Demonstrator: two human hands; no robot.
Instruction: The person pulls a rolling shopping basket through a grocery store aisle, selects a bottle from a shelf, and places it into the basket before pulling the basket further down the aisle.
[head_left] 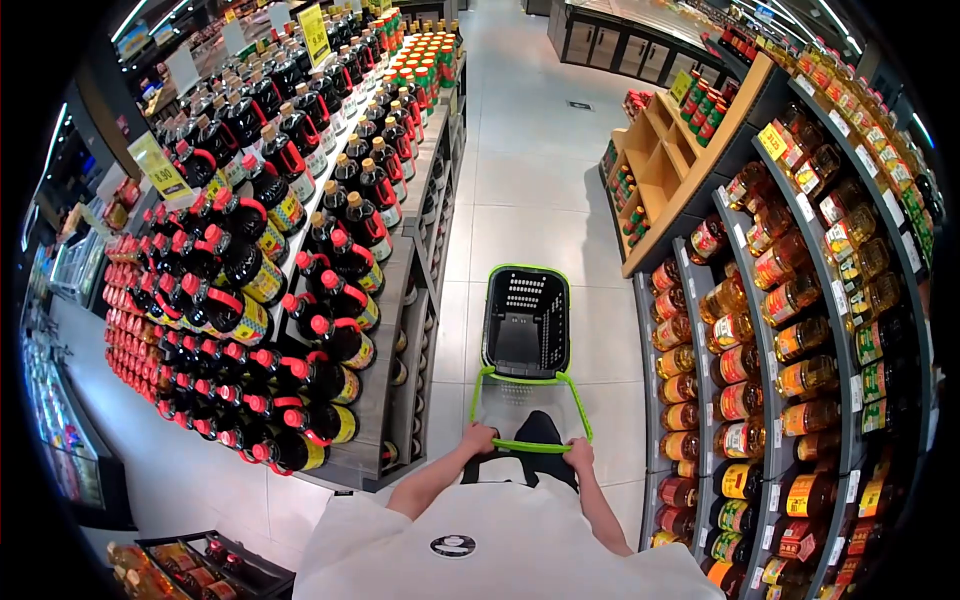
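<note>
Cart handle (pixel 530 446) is gripped by the left hand (pixel 579 454) and right hand (pixel 479 438), their fingertips indistinct.

A yellow sign (pixel 160 170) over the red-capped dark bottles (pixel 245 265) reads "8.90"; another price card (pixel 314 36) farther back appears to match. Digits on the right shelf's yellow tag (pixel 773 141) and bottle labels are too small to read surely.

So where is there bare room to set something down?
Inside the green-rimmed basket, and on the floor ahead of it, between the left-hand display and the wooden rack. Crowded: that display and the right-hand shelves, packed with bottles.
</note>
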